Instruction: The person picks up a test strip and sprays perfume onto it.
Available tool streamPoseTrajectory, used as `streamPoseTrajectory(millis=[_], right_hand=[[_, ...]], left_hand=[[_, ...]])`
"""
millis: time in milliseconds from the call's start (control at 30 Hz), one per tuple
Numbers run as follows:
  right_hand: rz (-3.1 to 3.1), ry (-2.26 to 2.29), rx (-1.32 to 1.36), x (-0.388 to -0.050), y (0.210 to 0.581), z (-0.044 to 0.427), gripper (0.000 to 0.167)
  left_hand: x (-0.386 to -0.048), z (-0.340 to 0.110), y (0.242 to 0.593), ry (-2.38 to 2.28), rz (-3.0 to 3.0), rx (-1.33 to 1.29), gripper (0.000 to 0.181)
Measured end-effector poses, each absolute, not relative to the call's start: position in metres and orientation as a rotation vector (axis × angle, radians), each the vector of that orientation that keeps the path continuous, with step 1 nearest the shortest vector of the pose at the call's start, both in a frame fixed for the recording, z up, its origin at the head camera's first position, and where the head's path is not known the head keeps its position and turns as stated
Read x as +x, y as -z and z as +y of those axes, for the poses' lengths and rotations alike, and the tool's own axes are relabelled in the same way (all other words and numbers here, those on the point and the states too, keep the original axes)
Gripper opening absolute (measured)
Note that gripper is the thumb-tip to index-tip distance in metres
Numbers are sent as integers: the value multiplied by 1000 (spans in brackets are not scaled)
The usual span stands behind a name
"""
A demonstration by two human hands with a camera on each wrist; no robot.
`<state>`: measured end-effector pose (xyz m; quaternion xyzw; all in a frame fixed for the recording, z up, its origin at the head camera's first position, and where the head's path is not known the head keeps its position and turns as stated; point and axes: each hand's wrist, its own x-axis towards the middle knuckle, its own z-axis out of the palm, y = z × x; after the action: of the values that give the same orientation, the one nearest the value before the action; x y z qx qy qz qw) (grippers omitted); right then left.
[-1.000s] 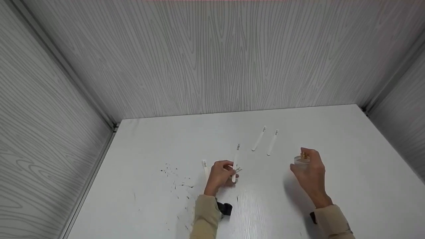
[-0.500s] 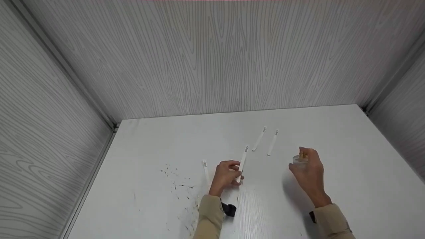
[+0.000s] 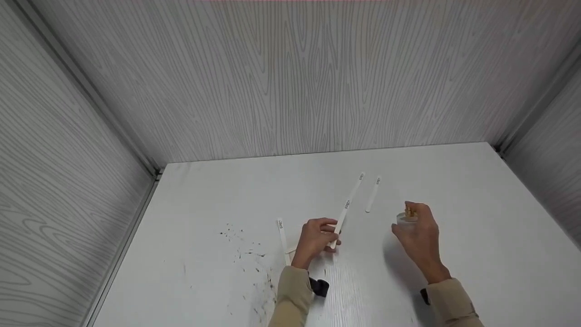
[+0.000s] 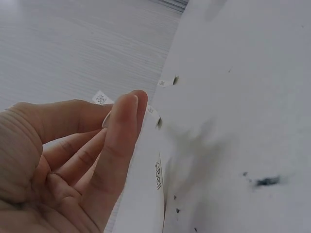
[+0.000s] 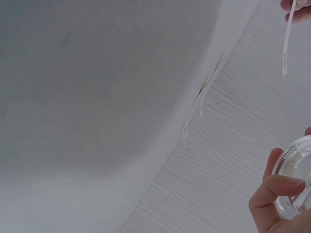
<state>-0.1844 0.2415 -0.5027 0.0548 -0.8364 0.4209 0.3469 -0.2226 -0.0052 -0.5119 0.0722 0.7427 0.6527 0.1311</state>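
A white paper strip with dark print (image 3: 343, 217) is pinched near its lower end by my left hand (image 3: 316, 238); the printed end points up and away. In the left wrist view, thumb and fingertips of the left hand (image 4: 92, 150) meet on the strip (image 4: 100, 98). My right hand (image 3: 421, 236) grips a round clear glass bottle (image 3: 405, 219) with a gold top, a finger on that top. The right wrist view has the bottle's ribbed rim (image 5: 286, 206) in the right hand (image 5: 277, 194), and the pinched strip (image 5: 286, 46) at the upper right.
Two similar strips lie farther back, one (image 3: 373, 195) on the right, the other (image 3: 358, 184) partly overlapped in view by the held strip. Another strip (image 3: 282, 234) lies left of the left hand. Dark specks mark the white table (image 3: 204, 195). Grey wood-grain panels (image 3: 281, 81) stand around it.
My left hand has moved right with its strip, whose top now leans farther right. The right hand and the bottle have shifted slightly left.
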Motion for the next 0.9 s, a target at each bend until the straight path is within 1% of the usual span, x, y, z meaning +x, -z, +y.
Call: streamPoseTrajectory(millis=[333,900], right_hand=[[-2193,-1047,183,-185,503,239,54],[-2187,-1001,241,-187,507,238,50]], left_hand=[[-218,5,505,-1877,2142,242,41],[-211,17,500,-1824,2271,297,36]])
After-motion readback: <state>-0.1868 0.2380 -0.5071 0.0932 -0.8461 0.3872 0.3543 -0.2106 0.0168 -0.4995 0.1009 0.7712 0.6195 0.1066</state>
